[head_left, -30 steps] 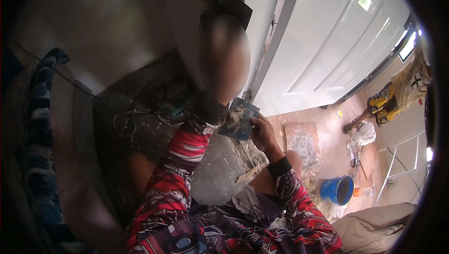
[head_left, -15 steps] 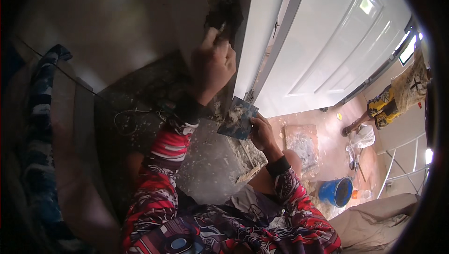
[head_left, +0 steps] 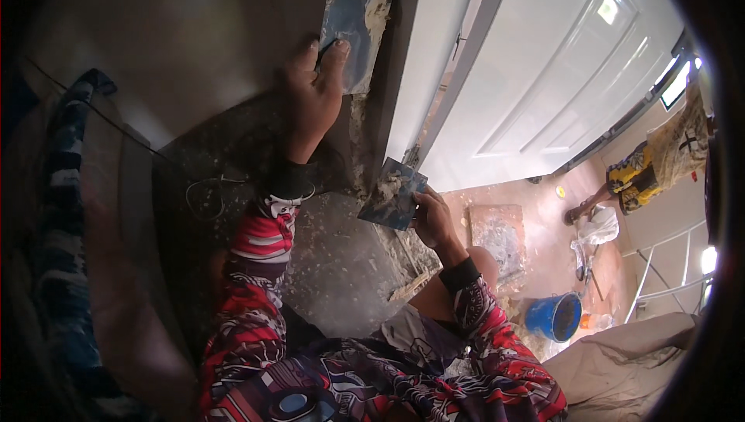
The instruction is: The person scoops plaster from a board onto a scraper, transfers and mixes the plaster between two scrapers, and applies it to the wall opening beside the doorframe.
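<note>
My left hand (head_left: 314,104) is closed on a flat rectangular spreader (head_left: 349,49), thumb on its blue-grey face. Pale filler is smeared along the spreader's right side. The blade lies over the rough gap (head_left: 357,123) between the wall and the white door frame (head_left: 415,49); I cannot tell whether it touches. Lower down, my right hand (head_left: 437,224) grips a second dark spreader (head_left: 378,211) by its right edge. A lump of greyish filler (head_left: 392,187) rests on that one.
A white panelled door (head_left: 559,72) stands at the right. Beyond my right arm are a stained board (head_left: 497,239) and a blue bucket (head_left: 554,317). Another person's leg (head_left: 594,203) shows at far right. A thin cable (head_left: 116,123) crosses the left side.
My left hand has shifted left and slightly down, and turned, so its spreader now shows its broad face over the gap. My right hand and its spreader have hardly moved.
</note>
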### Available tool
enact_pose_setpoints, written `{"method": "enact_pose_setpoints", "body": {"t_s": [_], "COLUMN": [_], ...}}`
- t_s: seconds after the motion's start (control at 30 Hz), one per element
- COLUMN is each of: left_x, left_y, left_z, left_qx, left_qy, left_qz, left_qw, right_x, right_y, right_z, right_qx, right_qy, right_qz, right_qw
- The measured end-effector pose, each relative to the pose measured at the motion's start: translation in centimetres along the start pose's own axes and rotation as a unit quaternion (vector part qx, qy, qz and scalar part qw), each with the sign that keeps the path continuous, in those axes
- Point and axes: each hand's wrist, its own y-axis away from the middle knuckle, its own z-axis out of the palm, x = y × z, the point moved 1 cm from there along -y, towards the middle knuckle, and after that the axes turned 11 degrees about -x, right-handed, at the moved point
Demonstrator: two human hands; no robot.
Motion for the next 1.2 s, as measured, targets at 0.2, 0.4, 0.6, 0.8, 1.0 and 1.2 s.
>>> {"method": "enact_pose_setpoints", "body": {"t_s": [0.2,0.4,0.6,0.8,1.0,1.2], "left_x": [-1.7,-3.3,-2.9,-1.3,0.3,2.0], "left_y": [0.1,-0.7,-0.1,-0.5,-1.6,-0.5], "left_z": [0.8,2.0,1.4,-0.2,0.4,2.8], "left_qx": [-0.035,0.016,-0.003,0.004,-0.045,-0.042], "left_qy": [-0.07,-0.172,-0.149,-0.078,-0.248,-0.312], "left_qz": [-0.029,-0.006,0.033,0.009,0.081,0.116], "left_qw": [0.996,0.985,0.988,0.997,0.964,0.942], "right_x": [0.4,0.0,-0.2,-0.2,-0.3,0.1], "right_y": [-0.1,0.0,0.2,0.5,0.4,0.1], "right_z": [-1.1,0.3,-0.3,-1.1,0.3,-0.6], "right_qx": [0.015,0.031,0.01,0.012,0.011,-0.007], "right_qy": [0.02,-0.01,0.009,0.011,0.004,0.026], "right_qz": [-0.007,0.001,-0.014,-0.024,-0.013,-0.003], "right_qw": [1.0,0.999,1.0,1.0,1.0,1.0]}}
